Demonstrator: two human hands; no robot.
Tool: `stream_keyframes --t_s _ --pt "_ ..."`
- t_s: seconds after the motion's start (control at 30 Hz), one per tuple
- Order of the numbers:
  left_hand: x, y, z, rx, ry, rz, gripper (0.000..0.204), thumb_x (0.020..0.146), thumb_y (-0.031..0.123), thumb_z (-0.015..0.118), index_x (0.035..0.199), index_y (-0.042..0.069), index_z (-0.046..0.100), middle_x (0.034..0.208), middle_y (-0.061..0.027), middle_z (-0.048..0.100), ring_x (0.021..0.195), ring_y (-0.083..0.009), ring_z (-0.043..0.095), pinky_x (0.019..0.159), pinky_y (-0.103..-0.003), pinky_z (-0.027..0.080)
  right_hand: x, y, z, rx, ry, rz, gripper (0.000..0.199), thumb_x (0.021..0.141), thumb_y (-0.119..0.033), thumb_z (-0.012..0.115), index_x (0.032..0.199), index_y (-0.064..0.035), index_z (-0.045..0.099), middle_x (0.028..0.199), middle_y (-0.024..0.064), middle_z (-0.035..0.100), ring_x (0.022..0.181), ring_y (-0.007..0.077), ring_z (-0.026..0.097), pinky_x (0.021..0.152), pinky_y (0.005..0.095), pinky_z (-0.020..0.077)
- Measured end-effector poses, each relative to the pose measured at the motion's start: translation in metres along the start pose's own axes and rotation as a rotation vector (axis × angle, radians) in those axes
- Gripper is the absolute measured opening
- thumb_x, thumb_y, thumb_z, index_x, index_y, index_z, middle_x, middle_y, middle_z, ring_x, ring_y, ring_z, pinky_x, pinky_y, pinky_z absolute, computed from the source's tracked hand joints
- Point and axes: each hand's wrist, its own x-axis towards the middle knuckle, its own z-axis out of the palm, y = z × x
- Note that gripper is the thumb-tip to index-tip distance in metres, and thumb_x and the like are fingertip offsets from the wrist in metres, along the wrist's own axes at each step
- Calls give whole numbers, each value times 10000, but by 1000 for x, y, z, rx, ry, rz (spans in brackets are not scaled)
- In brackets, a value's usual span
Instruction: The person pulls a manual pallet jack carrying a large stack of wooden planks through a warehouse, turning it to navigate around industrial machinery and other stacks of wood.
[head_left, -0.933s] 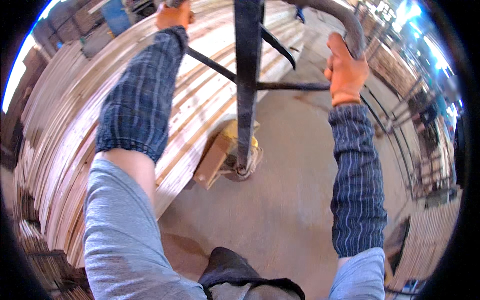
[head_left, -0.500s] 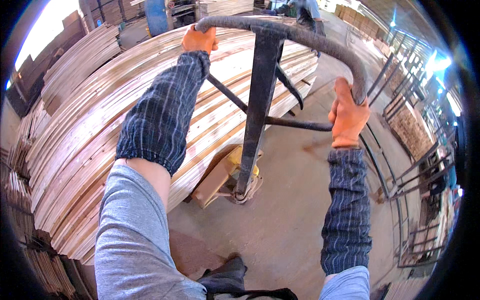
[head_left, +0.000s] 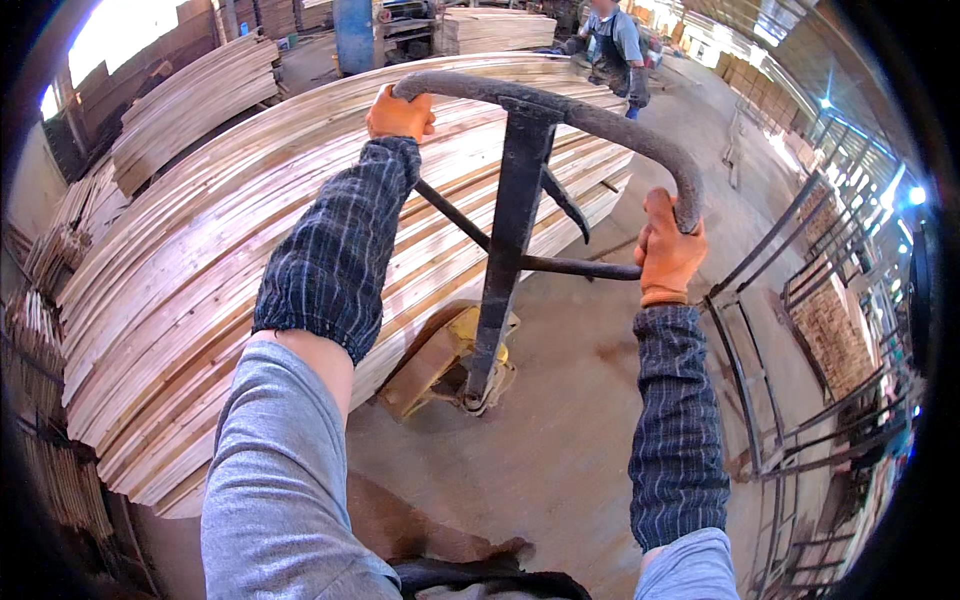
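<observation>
Both my hands wear orange gloves and grip the curved black handle loop [head_left: 600, 120] of a pallet jack. My left hand [head_left: 398, 113] is closed on the loop's upper left end. My right hand [head_left: 666, 250] is closed on the loop's right side, lower down. The black tiller bar [head_left: 510, 240] runs from the loop down to the yellow jack base [head_left: 455, 365] on the concrete floor. The jack's far end goes under a large stack of long wooden planks [head_left: 200, 270].
More plank stacks [head_left: 190, 90] lie at the back left. A person in a blue shirt [head_left: 612, 45] stands beyond the load. Metal rack frames [head_left: 790, 330] stand along the right. A blue drum [head_left: 354, 35] is at the back. Concrete floor [head_left: 570, 440] spreads below.
My view has tilted up, so the handle and both hands sit lower in the picture. Both hands have kept their grip on the loop.
</observation>
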Motion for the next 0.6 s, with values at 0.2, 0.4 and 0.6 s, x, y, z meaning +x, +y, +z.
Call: stream_keyframes --t_s 0.2,0.4,0.6 --pt "10 -5 -4 118 99 22 252 875 197 693 970 -20 608 697 -115 707 539 -181 689 496 -314 571 32 18 12 24 -121 41 356 843 -314 803 925 -71 556 575 -9 505 399 75 456 345 246 328" --pt "16 -9 -5 283 152 -28 302 914 262 713 1054 5 639 734 -75 741 595 -151 721 599 -282 596 59 26 21 86 -192 73 343 853 -284 788 914 -40 556 570 -4 512 393 76 462 335 247 323" --pt "17 -4 1 240 195 52 260 881 230 711 952 -15 662 710 -114 720 568 -183 697 504 -297 562 81 34 26 107 -272 56 327 855 -265 787 899 -26 568 573 1 522 406 77 488 339 250 340"
